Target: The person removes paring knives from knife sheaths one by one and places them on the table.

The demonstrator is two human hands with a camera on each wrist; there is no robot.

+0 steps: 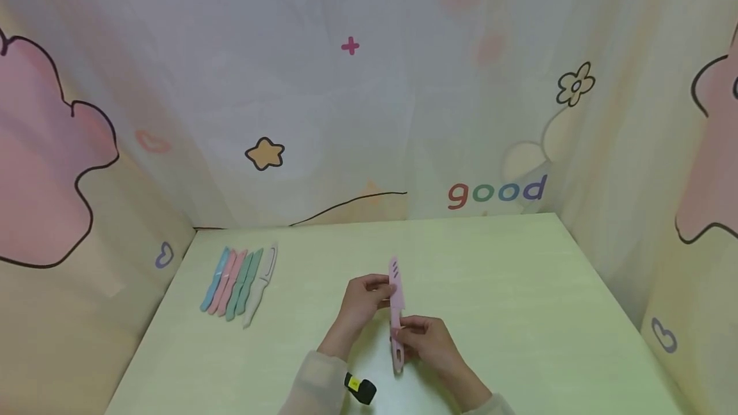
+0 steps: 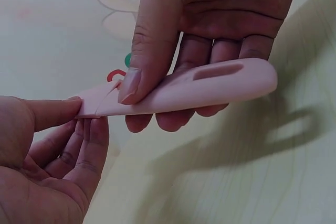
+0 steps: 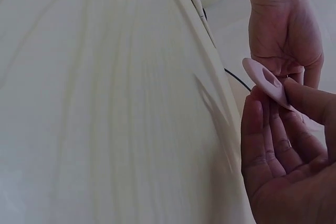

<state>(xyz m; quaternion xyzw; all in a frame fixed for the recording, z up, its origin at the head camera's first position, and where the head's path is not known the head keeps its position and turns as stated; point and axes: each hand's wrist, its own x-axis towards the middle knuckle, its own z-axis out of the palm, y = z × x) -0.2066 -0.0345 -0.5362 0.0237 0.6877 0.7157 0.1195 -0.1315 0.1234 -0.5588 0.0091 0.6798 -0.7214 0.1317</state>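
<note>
Near the table's front, both hands hold a pink knife (image 1: pixel 397 322) in a slotted pink blade cover (image 1: pixel 395 280). My left hand (image 1: pixel 362 303) pinches the cover between thumb and fingers. Just below it, my right hand (image 1: pixel 429 344) grips the handle, thumb on top and fingers beneath, as the left wrist view shows. The handle (image 2: pixel 231 80) has a long hole near its rounded end and meets the cover close to the right thumb. The blade is hidden inside the cover. In the right wrist view, the handle end (image 3: pixel 265 80) sticks out over the right fingers (image 3: pixel 257 135).
Several knives in covers lie side by side at the table's left: a blue one (image 1: pixel 216 280), pink ones (image 1: pixel 229 284), green ones (image 1: pixel 245 284) and a white one (image 1: pixel 259 287). A printed curtain (image 1: pixel 369 114) rises behind the pale table (image 1: pixel 490 274). A black device (image 1: pixel 364 390) sits by the left sleeve.
</note>
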